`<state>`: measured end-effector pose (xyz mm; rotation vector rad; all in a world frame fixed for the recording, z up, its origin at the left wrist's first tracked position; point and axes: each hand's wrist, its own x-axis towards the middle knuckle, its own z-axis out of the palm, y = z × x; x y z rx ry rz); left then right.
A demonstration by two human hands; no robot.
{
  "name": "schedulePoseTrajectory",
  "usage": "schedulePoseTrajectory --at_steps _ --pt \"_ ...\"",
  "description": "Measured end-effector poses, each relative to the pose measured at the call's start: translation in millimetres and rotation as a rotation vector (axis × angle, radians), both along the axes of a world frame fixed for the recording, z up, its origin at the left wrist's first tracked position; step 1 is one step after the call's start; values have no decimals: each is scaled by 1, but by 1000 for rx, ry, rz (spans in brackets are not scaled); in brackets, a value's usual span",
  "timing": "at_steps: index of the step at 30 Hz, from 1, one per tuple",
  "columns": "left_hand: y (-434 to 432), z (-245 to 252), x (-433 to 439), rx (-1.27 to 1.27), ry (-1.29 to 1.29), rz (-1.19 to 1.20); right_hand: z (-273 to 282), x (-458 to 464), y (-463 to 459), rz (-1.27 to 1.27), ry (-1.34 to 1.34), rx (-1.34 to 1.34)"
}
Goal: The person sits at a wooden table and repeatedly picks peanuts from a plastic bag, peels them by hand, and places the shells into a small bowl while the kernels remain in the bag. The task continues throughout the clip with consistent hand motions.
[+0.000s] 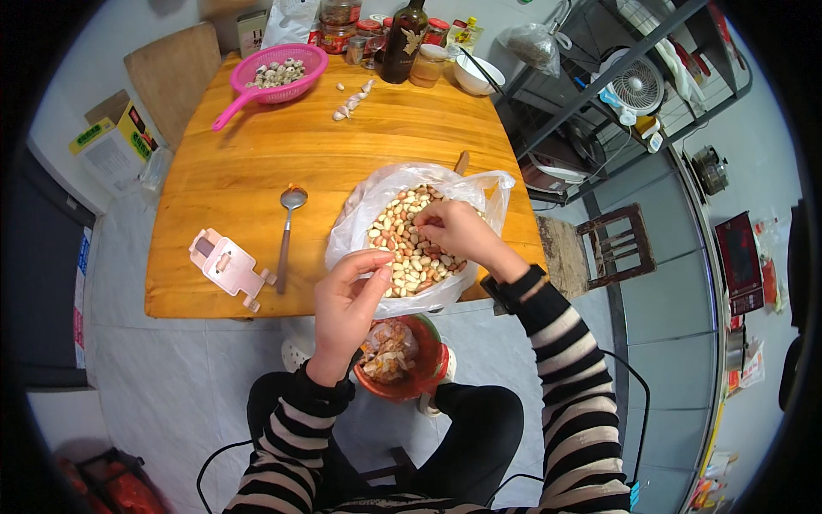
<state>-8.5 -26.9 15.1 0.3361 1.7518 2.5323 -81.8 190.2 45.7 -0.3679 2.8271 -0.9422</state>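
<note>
A white plastic bag [350,234] lies open at the table's front edge, filled with peanuts [411,266], some pale and peeled, some in reddish-brown skins. My right hand [459,234] is over the peanuts, its thumb and fingertips pinched together; whether a peanut is between them cannot be told. At the bag's front left, my left hand [350,295] is raised with thumb and fingers nearly meeting, and what may be between them is too small to make out. Below the table edge, a red bowl [433,353] holds crumpled scraps.
On the wooden table [257,160] lie a spoon [293,199], a pink phone stand [231,266] and garlic cloves [353,103]. A pink colander [314,64] with speckled eggs, a dark bottle [403,48], jars and a white bowl [481,74] stand behind. A knife handle [462,162] shows behind the bag.
</note>
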Motion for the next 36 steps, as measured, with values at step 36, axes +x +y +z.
schedulePoseTrajectory --at_steps 36 --pt "9 5 16 75 -177 -305 7 129 -48 -327 -128 -1229"
